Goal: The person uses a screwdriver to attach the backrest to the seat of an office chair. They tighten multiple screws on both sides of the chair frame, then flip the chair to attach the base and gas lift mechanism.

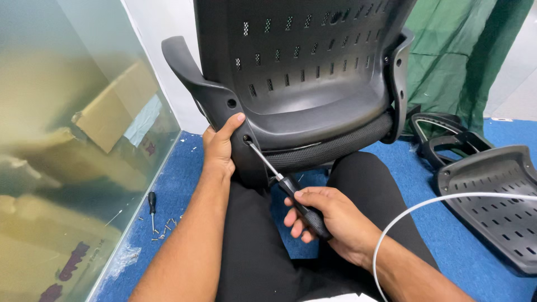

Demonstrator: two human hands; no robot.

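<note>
Blue carpet [184, 168] — right hand [330, 221] grips screwdriver [288, 187], tip up-left at chair armrest bracket [224, 103]

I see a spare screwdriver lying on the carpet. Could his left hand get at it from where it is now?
Probably yes: the left hand only steadies the chair's armrest bracket, and bare blue carpet lies between it and the small screwdriver.

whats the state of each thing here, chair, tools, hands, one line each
office chair back: upright, braced against the person's lap
armrest bracket: against the chair's side, upper screw hole empty
screwdriver: gripped, tip in the lower bracket hole
right hand: closed around the screwdriver handle
left hand: pressed on the bracket, thumb up
second screwdriver: lying loose on the carpet
loose screws: scattered on the carpet
spare chair back: lying flat on the carpet
</note>
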